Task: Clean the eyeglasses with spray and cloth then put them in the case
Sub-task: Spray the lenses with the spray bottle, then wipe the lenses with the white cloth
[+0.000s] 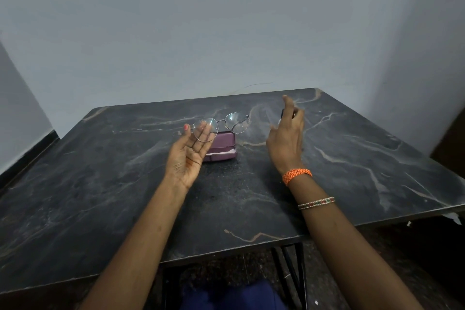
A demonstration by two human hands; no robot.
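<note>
While one pair of eyeglasses (221, 125) hangs above the mid-surface, the left hand (187, 152) holds it at one lens, fingers nearly straight. Just beneath lies one purple case (222, 148), closed. The right hand (286, 137) grips a small dark object, blurred, probably the spray. The dark marbled surface (100, 196) meets pale grey walls (201, 20).

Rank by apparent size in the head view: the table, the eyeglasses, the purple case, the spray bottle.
1. Table
2-3. Eyeglasses and purple case: look alike; the left hand partly covers the case.
4. Spray bottle, mostly hidden in the right hand.
</note>
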